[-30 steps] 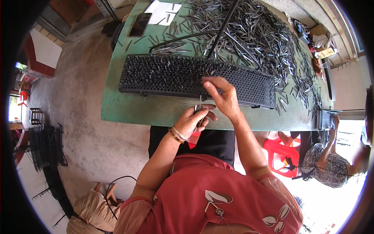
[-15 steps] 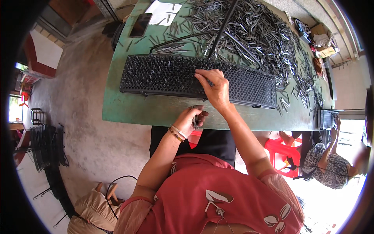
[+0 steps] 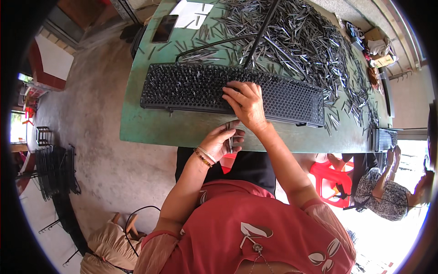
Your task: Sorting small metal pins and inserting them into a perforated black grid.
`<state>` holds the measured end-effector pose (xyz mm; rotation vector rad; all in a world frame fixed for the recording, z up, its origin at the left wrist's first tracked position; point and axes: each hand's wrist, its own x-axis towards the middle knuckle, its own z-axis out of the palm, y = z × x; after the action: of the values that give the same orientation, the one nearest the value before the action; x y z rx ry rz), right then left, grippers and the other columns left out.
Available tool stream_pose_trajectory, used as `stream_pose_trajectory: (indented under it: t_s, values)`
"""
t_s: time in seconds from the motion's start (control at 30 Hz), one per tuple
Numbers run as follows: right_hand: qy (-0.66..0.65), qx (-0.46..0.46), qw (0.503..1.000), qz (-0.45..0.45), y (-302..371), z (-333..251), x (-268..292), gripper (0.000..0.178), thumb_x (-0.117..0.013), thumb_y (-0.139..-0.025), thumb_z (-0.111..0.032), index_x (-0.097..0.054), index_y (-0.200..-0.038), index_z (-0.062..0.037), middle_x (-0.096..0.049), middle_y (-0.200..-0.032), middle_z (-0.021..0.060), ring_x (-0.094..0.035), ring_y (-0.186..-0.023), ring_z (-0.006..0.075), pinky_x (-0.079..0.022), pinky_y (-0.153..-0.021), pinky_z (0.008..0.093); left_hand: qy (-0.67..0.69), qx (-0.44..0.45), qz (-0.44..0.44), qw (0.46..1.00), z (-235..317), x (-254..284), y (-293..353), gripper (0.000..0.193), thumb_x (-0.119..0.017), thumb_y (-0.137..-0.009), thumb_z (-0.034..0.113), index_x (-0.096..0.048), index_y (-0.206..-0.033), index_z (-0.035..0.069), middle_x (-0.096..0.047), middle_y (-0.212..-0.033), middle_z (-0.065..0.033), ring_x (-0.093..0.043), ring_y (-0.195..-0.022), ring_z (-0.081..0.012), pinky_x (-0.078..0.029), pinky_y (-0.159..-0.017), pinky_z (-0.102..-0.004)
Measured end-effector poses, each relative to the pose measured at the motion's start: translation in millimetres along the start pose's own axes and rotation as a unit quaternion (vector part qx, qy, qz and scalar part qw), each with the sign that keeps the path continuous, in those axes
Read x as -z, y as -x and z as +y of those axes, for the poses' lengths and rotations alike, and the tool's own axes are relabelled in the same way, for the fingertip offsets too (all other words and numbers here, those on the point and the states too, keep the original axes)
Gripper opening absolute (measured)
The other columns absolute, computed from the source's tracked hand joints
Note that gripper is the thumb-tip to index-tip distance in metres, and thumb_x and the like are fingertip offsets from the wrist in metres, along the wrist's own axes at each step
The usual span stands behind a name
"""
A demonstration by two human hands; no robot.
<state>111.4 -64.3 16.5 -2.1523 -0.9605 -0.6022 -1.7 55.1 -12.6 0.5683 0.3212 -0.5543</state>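
Head camera view: a worker in a red top leans over a green tabletop [image 3: 157,130], both hands at a long black rectangular panel full of round holes [image 3: 296,101], which lies near the tabletop's front edge. The right hand [image 3: 247,104] rests over the panel's middle, thumb and fingers drawn narrowly together at the holes; whether a piece sits between them cannot be told. Just in front of the panel's edge, the left hand [image 3: 224,139], bracelets [image 3: 207,157] at its wrist, holds a few thin dark strips [image 3: 230,142] in half-curled fingers. Short dark pieces [image 3: 178,84] bristle from the panel's left part, while the right part shows open holes. Behind it, a large heap of loose dark strips [image 3: 301,43] spreads across the tabletop, beside a black phone [image 3: 165,28] and a white paper sheet [image 3: 181,19]. At far right, a co-worker in a patterned top [image 3: 388,194] sits near a second dark panel [image 3: 383,139] and a red plastic stool [image 3: 329,182].
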Motion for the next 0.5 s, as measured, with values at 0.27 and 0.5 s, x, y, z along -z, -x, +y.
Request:
stream_pose_trajectory:
  t_s: [0.27,0.5]
  values:
    - [0.017,0.010,0.999,-0.030,-2.2,1.8,7.6,0.021,-0.068,-0.075,-0.014,-0.067,-0.095,-0.0094,-0.059,-0.109,0.0050,-0.053,-0.096,0.0248,-0.039,-0.081,0.0364,0.003,-0.036,-0.038,0.999,0.6,0.9,-1.2,0.037,-0.050,-0.090,0.011,-0.045,-0.126,0.006,-0.059,-0.106,-0.0125,-0.052,-0.077,-0.0106,-0.044,-0.066,-0.0261]
    - [-0.027,-0.021,0.999,0.036,-0.7,-4.9,13.5,0.017,-0.069,-0.073,-0.009,-0.068,-0.090,-0.0075,-0.063,-0.099,0.0063,-0.057,-0.087,0.0255,-0.045,-0.076,0.0346,-0.034,-0.066,-0.035,0.997,3.2,-8.3,3.2,0.035,-0.051,-0.089,0.008,-0.048,-0.123,0.000,-0.059,-0.110,-0.0123,-0.058,-0.093,-0.0146,-0.048,-0.077,-0.0290]
